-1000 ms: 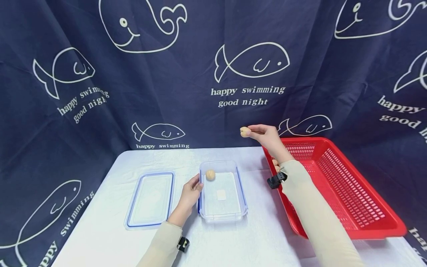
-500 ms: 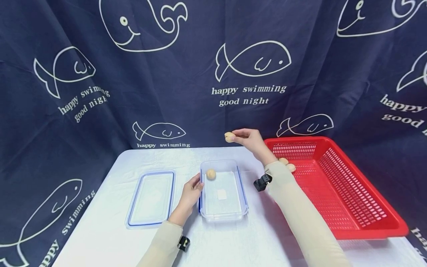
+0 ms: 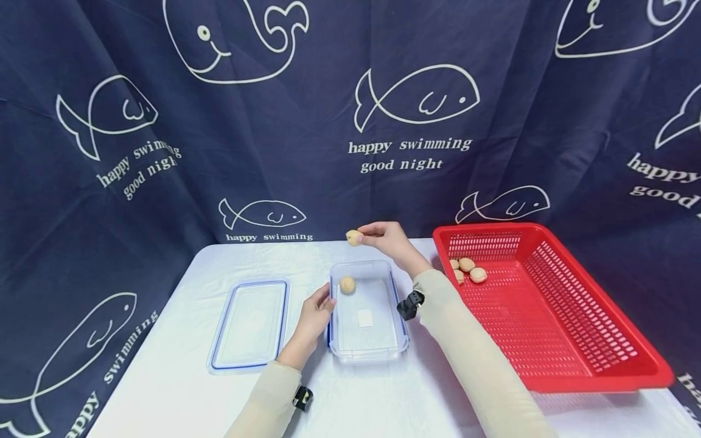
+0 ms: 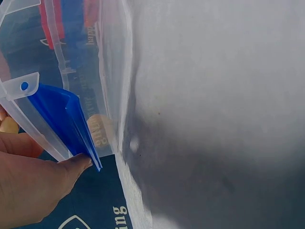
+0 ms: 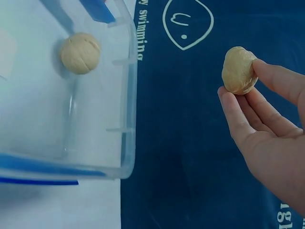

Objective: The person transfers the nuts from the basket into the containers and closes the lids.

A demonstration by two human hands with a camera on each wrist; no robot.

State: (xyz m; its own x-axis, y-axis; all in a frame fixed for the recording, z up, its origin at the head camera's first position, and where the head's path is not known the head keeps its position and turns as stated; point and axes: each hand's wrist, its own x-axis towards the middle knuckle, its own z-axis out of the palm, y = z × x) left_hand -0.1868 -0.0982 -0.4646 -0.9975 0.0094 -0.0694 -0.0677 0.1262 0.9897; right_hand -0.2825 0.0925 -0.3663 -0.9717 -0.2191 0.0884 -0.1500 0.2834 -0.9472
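Observation:
My right hand (image 3: 393,242) pinches a pale tan walnut (image 3: 353,238) between thumb and fingertips, above the far end of a clear plastic food container (image 3: 368,354). Inside that container, another walnut (image 3: 347,285) lies in the far left corner. My left hand (image 3: 314,315) grips the container's left side wall, its thumb beside a blue latch (image 4: 64,114) in the left wrist view. The right wrist view shows the held walnut (image 5: 239,70) out past the container's rim, with the fingers below it.
A clear lid (image 3: 249,325) with a blue seal lies on the white tablecloth (image 3: 181,365) at left. At right stands a red slotted basket (image 3: 526,316) with several walnuts (image 3: 478,275) in its far left corner. A dark blue printed curtain (image 3: 328,121) hangs behind.
My right hand has carried the walnut left and slightly down, from beside the basket to over the container's far end. The left hand keeps its grip in place.

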